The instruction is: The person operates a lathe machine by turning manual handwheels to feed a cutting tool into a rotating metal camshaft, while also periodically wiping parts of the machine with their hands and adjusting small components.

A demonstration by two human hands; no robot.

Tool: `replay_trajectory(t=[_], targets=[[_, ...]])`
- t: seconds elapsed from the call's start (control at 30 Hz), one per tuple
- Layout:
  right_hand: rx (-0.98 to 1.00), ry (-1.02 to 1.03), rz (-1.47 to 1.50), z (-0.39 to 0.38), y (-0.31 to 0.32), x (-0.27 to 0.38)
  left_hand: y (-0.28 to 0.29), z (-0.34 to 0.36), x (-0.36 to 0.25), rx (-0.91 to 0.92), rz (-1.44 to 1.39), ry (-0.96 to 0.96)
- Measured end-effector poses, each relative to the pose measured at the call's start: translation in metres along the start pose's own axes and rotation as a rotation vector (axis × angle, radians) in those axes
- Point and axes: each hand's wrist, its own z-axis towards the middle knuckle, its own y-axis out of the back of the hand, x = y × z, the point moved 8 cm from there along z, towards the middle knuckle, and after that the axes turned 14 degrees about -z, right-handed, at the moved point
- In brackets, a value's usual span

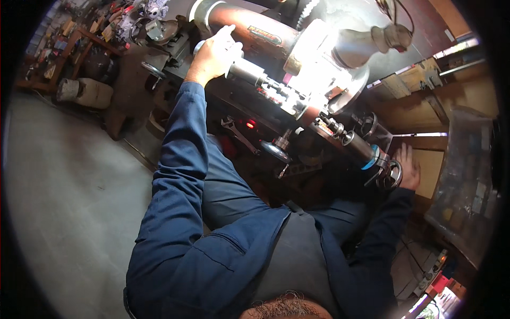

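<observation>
My left hand [215, 56] is closed round the left end of a bright metal cylinder [247, 72] on a bench-mounted machine, one finger stretched upward. A row of smaller shiny parts [281, 94] continues from the cylinder to the right. On the right side, my right hand [408, 169] lies against a small metal handwheel [393, 174], its fingers stretched out and its thumb hidden. Beside that wheel is a steel barrel [357, 148] with a blue ring [376, 157]. Behind, a large reddish-brown tube [249, 26] runs to a round housing washed out by glare.
A lamp [372, 45] hangs over the machine. Below it are another handwheel [276, 151] and an adjustable wrench [240, 135]. Cluttered tools [69, 40] fill the far left, next to a vise [159, 34]. A clear plastic sheet [467, 170] hangs at right.
</observation>
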Motion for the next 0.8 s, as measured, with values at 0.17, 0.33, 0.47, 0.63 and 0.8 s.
replay_trajectory(t=[0.17, 0.33, 0.47, 0.63, 0.8], targets=[[-0.226, -0.104, 0.175, -0.004, 0.014, -0.006, 0.003, 0.010, 0.012, 0.008, -0.003, -0.039], [-0.455, -0.179, 0.143, -0.009, 0.085, -0.013, 0.006, 0.010, 0.003, 0.004, 0.015, -0.003], [-0.077, -0.257, 0.366, -0.012, -0.006, -0.031, 0.000, 0.012, 0.010, -0.027, 0.076, 0.038], [0.075, -0.230, 0.168, -0.004, 0.012, -0.036, -0.001, 0.016, 0.012, -0.028, 0.008, 0.009], [-0.425, -0.204, -0.313, -0.011, 0.058, -0.039, 0.000, 0.017, 0.011, -0.060, -0.007, -0.031]])
